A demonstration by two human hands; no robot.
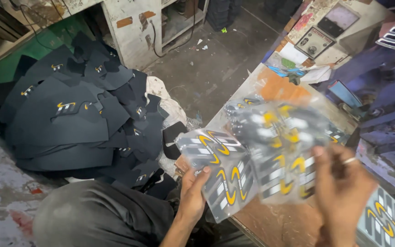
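Note:
My left hand (192,195) grips the lower edge of a clear plastic sheet (218,171) printed with yellow, black and grey curved shapes. My right hand (344,194), a ring on one finger, holds a fanned bunch of similar printed sheets (280,142), which are blurred by motion. The two lots of sheets overlap in the middle, above the edge of a brown worktable (275,224). The fingers of my right hand are partly hidden behind the bunch.
A big heap of dark cut fabric pieces with small yellow marks (69,119) lies on the floor at left. My knee in dark cloth (101,215) is below it. More printed sheets (389,219) lie at lower right. A control box with a dial (323,29) stands at the back.

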